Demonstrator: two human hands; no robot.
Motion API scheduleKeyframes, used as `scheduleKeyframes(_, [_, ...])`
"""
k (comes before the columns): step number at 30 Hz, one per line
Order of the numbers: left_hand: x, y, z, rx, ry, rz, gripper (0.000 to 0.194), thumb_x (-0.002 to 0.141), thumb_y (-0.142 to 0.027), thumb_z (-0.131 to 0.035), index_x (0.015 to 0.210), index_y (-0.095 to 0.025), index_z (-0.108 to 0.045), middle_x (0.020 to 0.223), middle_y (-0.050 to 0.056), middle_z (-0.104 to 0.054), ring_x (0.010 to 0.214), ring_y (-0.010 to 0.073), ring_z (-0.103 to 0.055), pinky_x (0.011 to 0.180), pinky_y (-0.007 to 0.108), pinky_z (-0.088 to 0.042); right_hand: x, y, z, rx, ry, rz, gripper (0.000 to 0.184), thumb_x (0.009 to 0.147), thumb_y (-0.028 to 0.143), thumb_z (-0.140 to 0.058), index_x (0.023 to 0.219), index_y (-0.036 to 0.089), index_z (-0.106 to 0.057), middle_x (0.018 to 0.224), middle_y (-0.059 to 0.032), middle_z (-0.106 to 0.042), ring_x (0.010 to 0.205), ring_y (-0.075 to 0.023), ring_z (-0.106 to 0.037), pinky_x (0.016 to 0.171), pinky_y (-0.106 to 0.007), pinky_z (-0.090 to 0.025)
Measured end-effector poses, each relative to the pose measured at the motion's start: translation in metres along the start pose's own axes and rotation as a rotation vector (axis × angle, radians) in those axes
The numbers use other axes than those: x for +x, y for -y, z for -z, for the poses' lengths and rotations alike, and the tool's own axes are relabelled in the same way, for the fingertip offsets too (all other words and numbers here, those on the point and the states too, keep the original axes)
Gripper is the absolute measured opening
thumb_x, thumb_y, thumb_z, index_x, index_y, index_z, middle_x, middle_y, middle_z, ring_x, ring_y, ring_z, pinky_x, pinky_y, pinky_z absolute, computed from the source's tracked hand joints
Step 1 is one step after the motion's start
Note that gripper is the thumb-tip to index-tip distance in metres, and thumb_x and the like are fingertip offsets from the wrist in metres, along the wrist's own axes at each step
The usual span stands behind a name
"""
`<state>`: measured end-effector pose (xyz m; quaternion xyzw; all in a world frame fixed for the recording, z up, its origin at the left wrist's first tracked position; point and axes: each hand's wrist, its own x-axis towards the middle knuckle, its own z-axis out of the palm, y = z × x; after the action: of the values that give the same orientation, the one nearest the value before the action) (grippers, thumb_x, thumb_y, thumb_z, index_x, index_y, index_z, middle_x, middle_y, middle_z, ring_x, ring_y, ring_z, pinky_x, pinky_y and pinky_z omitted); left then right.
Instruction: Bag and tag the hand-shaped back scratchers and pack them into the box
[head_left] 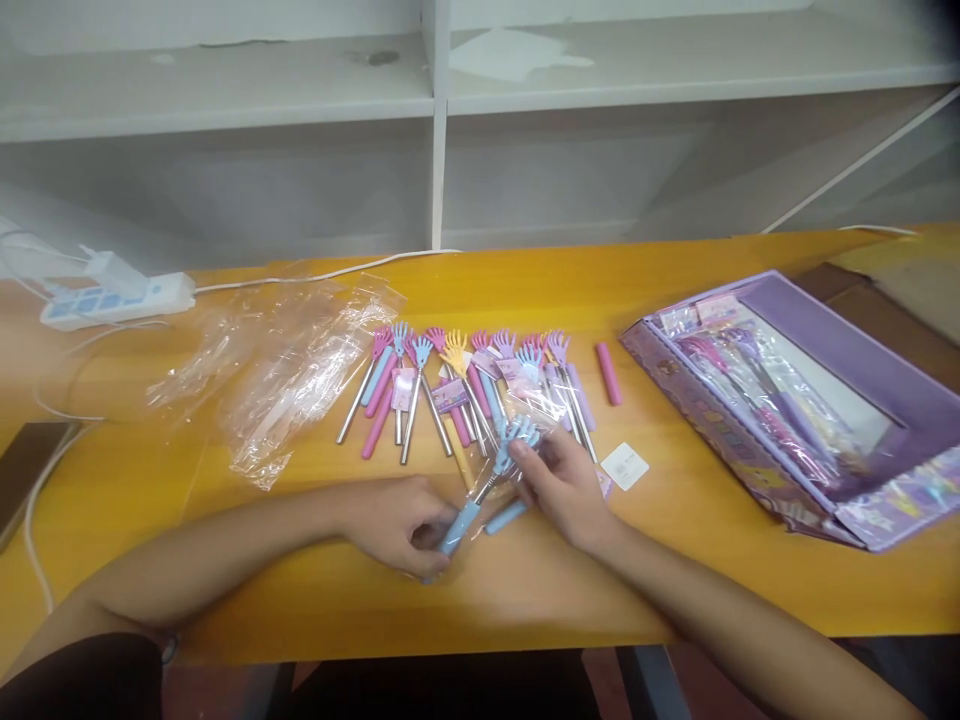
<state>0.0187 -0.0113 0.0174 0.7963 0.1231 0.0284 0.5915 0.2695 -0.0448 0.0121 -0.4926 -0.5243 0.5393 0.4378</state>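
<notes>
Blue scratcher (466, 517): Held slantwise above the orange table (247, 600), hand-shaped head toward 1 o'clock, handle toward 7, within clear film.
Left hand (394, 525): Thumb and fingers pinch the lower handle; a firm hold here would best steer the length while the other hand manages the head.
Right hand (562, 490): Thumb and fingers pinch around the head; light pressure seems wise, since the slim prongs could snag or pierce the wrap.
Clear sleeve (480, 470): Film surrounds the head and shaft. Whether it encloses the handle's end cannot be told; smoothing it in line with the shaft should prevent bunching.
Row of scratchers (454, 355): Pink, yellow, lilac and blue heads crowd 12 o'clock of the hands. Working slightly toward 6 o'clock would spare them a knock.
Loose blue tube (506, 517): Just beside the held piece, at about 4 o'clock, easily nudged by a wrist.
Plastic bags (300, 385): Heaped at 10 o'clock, well apart from the fingers.
Purple box (697, 420): Open between 2 and 3 o'clock, wrapped scratchers (780, 400) inside.
</notes>
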Motion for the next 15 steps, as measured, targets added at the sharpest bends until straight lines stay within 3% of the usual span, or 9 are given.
scheduleKeyframes(3, [-0.001,0.001,0.003,-0.11,-0.05,-0.024,0.031,0.104,-0.04,-0.064,0.082,-0.018,-0.064,0.069,0.003,-0.068,0.056,0.012,-0.063,0.055,0.019,-0.05,0.001,0.005,-0.001,0.136,0.116,-0.087,0.047,0.097,0.069,-0.066,0.097,0.024,-0.052,0.052,0.0104,-0.05,0.037,-0.0093,-0.043,0.039,-0.023,-0.036])
scheduleKeyframes(7, [0.0,0.01,0.001,-0.509,-0.351,-0.016,0.036,0.11,-0.049,-0.054,0.11,-0.015,-0.065,0.089,0.008,-0.072,0.064,0.017,-0.075,0.059,0.026,-0.063,-0.006,0.008,-0.006,0.143,0.29,-0.177,0.043,0.1,0.063,-0.066,0.093,0.022,-0.055,0.049,0.0094,-0.053,0.038,-0.0088,-0.046,0.044,-0.023,-0.046])
scheduleKeyframes(10, [0.005,0.019,-0.001,-0.655,-0.59,-0.096,0.03,0.108,-0.044,-0.06,0.114,-0.015,-0.063,0.091,0.005,-0.07,0.066,0.0173,-0.077,0.057,0.028,-0.066,-0.011,0.008,-0.009,0.12,0.352,-0.223,0.042,0.1,0.061,-0.066,0.094,0.02,-0.057,0.053,0.0076,-0.057,0.04,-0.009,-0.049,0.042,-0.021,-0.043])
scheduleKeyframes(15, [0.01,0.022,-0.004,-0.597,-0.733,-0.211,0.027,0.104,-0.027,-0.069,0.128,-0.021,-0.058,0.109,0.006,-0.072,0.069,0.0129,-0.078,0.059,0.023,-0.067,-0.013,0.01,-0.01,0.087,0.458,-0.282,0.038,0.103,0.057,-0.064,0.1,0.019,-0.061,0.054,0.0085,-0.054,0.04,-0.0085,-0.047,0.04,-0.02,-0.039])
